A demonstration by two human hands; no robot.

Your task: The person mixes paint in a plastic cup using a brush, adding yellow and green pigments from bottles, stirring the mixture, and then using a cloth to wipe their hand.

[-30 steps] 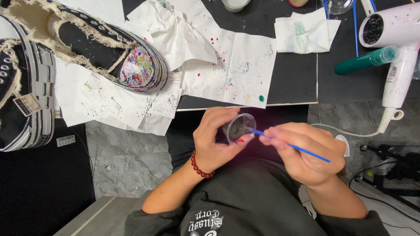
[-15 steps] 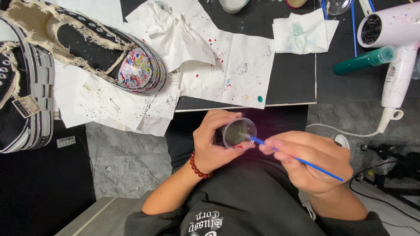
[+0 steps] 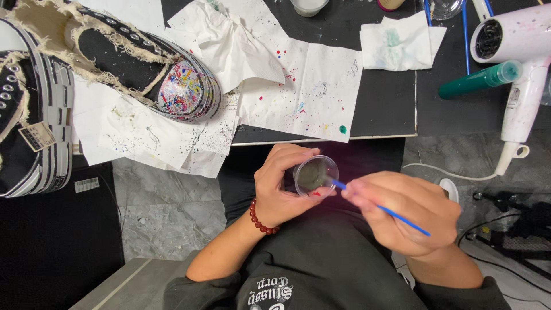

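Observation:
My left hand (image 3: 281, 186) grips a small clear plastic cup (image 3: 315, 174), tilted with its mouth toward me, held over my lap below the table edge. A red bead bracelet (image 3: 259, 218) circles that wrist. My right hand (image 3: 404, 212) pinches a thin blue paintbrush (image 3: 383, 209), and the brush tip reaches into the cup. A black canvas shoe (image 3: 138, 63) with a frayed collar and a paint-splattered toe cap lies on the table at the upper left.
Paint-flecked white paper sheets (image 3: 310, 92) cover the black table (image 3: 384, 103). A second black shoe (image 3: 28, 132) sits at the far left. At the right lie a white hair dryer (image 3: 519, 63), a green tube (image 3: 479, 80) and a folded tissue (image 3: 402, 43).
Both hands have shifted slightly, with the cup tilting a little and the brush tip staying inside it. Nothing on the table has moved.

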